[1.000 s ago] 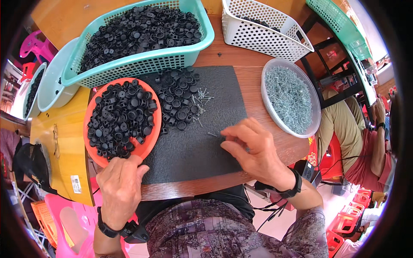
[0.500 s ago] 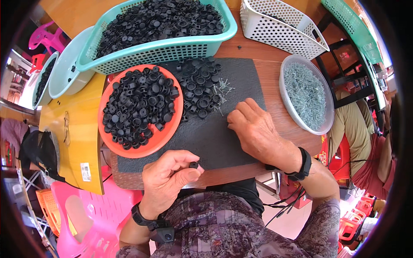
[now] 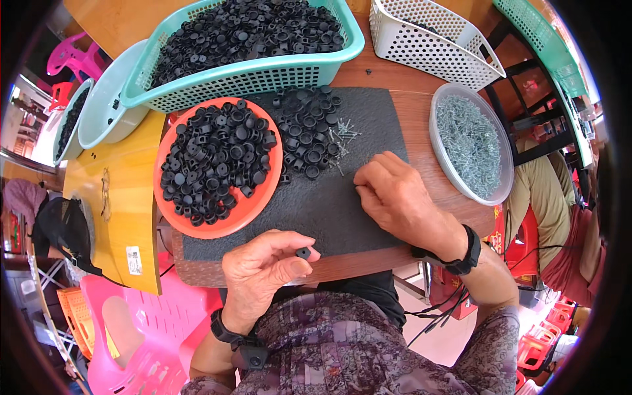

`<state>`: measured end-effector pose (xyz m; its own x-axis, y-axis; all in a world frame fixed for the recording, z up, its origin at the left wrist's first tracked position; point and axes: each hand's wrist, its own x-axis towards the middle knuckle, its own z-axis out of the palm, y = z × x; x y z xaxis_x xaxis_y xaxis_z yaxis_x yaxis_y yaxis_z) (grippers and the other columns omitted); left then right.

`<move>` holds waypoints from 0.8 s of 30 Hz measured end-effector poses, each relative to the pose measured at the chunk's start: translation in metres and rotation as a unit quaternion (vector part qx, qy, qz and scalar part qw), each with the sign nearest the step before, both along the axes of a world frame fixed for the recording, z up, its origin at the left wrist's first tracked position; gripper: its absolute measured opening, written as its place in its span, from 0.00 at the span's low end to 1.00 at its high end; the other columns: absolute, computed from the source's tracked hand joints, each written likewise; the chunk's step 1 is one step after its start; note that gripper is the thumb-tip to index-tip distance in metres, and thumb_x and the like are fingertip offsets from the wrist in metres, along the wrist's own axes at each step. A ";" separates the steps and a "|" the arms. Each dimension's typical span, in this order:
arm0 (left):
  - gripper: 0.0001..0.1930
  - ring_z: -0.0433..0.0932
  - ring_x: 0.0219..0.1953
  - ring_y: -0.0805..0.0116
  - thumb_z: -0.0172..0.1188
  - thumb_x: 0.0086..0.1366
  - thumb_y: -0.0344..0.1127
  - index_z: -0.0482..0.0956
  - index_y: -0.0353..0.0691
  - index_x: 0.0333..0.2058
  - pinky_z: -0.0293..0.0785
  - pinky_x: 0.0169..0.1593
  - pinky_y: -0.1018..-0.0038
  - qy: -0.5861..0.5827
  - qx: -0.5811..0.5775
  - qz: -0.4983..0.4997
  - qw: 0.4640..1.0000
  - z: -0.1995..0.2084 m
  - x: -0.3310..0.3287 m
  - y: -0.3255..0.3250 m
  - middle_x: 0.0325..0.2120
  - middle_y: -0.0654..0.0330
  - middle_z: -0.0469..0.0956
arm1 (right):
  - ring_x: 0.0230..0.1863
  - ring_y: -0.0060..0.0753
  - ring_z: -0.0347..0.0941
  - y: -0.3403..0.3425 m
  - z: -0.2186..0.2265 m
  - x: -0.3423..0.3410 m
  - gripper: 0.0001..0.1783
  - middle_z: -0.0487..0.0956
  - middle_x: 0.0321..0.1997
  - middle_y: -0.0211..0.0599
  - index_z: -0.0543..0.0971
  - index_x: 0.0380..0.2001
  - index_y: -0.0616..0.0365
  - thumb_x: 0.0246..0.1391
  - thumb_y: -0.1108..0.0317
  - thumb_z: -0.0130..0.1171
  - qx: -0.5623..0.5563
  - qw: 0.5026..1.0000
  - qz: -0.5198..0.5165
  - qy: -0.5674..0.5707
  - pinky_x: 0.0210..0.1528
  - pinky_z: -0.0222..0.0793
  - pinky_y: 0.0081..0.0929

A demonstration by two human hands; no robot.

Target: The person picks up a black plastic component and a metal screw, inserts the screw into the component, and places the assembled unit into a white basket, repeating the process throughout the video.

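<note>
Near the front edge of the table, my left hand [image 3: 263,266] pinches a small black plastic part [image 3: 303,253] between thumb and fingertips. My right hand [image 3: 401,197] rests over the right side of the dark mat [image 3: 309,227], its fingers curled in; whatever they hold, if anything, is hidden. Just beyond it lie several loose silver screws [image 3: 343,135] beside a heap of black round plastic caps [image 3: 309,131]. To the left, an orange-red plate [image 3: 271,187] is piled with black plastic pieces [image 3: 217,158]. A clear round tub [image 3: 437,141] full of screws [image 3: 469,148] stands to the right.
A teal basket [image 3: 243,81] heaped with black parts spans the back, with a white perforated basket [image 3: 428,49] beside it. Pale green basins [image 3: 115,128] stand at far left by a yellow board [image 3: 122,197]. A pink chair [image 3: 145,329] is below; another person's legs [image 3: 543,204] show at right.
The black part in my left fingertips has turned slightly, showing more of its face. My right hand has shifted a little to the right. The view has moved slightly.
</note>
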<state>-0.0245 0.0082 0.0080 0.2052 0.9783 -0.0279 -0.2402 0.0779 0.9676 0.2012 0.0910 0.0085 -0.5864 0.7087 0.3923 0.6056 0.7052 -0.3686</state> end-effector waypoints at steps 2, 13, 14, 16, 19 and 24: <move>0.13 0.78 0.32 0.71 0.63 0.54 0.26 0.76 0.28 0.39 0.77 0.35 0.77 -0.082 -0.066 0.018 0.994 0.002 0.003 -0.002 0.32 0.53 0.78 | 0.27 0.34 0.71 -0.009 0.014 -0.004 0.06 0.72 0.23 0.37 0.72 0.27 0.63 0.43 0.79 0.57 -0.129 0.983 -0.055 0.114 0.28 0.66 0.28; 0.14 0.77 0.32 0.72 0.63 0.56 0.29 0.74 0.28 0.39 0.77 0.33 0.78 -0.108 -0.056 0.021 0.992 -0.005 0.006 0.001 0.31 0.54 0.78 | 0.32 0.17 0.74 -0.054 0.027 -0.045 0.07 0.76 0.33 0.32 0.72 0.38 0.66 0.55 0.76 0.55 -0.454 0.764 -0.028 0.457 0.34 0.71 0.17; 0.14 0.77 0.32 0.72 0.63 0.56 0.28 0.74 0.28 0.39 0.77 0.33 0.78 -0.123 -0.055 0.021 0.991 -0.005 0.008 0.001 0.31 0.54 0.78 | 0.32 0.17 0.74 -0.057 0.025 -0.046 0.07 0.76 0.33 0.32 0.72 0.38 0.66 0.55 0.76 0.55 -0.453 0.765 -0.029 0.457 0.34 0.71 0.17; 0.14 0.77 0.32 0.72 0.63 0.56 0.28 0.73 0.28 0.39 0.76 0.32 0.78 -0.139 -0.056 0.022 0.988 -0.003 0.010 0.001 0.31 0.53 0.78 | 0.31 0.19 0.75 -0.063 0.019 -0.050 0.07 0.75 0.32 0.31 0.73 0.37 0.66 0.55 0.76 0.55 -0.408 0.771 -0.026 0.488 0.33 0.71 0.17; 0.14 0.77 0.31 0.72 0.63 0.56 0.28 0.72 0.28 0.38 0.76 0.31 0.78 -0.144 -0.058 0.030 0.987 -0.004 0.010 0.000 0.30 0.53 0.78 | 0.29 0.20 0.74 -0.067 0.012 -0.055 0.06 0.73 0.31 0.32 0.74 0.36 0.65 0.54 0.76 0.57 -0.385 0.780 -0.025 0.493 0.31 0.70 0.17; 0.13 0.77 0.28 0.73 0.63 0.56 0.27 0.72 0.28 0.37 0.76 0.30 0.79 -0.131 -0.059 0.042 0.989 -0.007 0.010 -0.002 0.29 0.54 0.78 | 0.27 0.21 0.70 -0.072 0.005 -0.059 0.07 0.72 0.30 0.35 0.75 0.34 0.64 0.50 0.78 0.59 -0.318 0.827 -0.066 0.458 0.28 0.67 0.18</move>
<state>-0.0143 0.0065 0.0010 0.1387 0.9853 -0.0996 -0.4922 0.1559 0.8564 0.1423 0.0191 0.0130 -0.1509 0.9767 0.1528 -0.0782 0.1422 -0.9867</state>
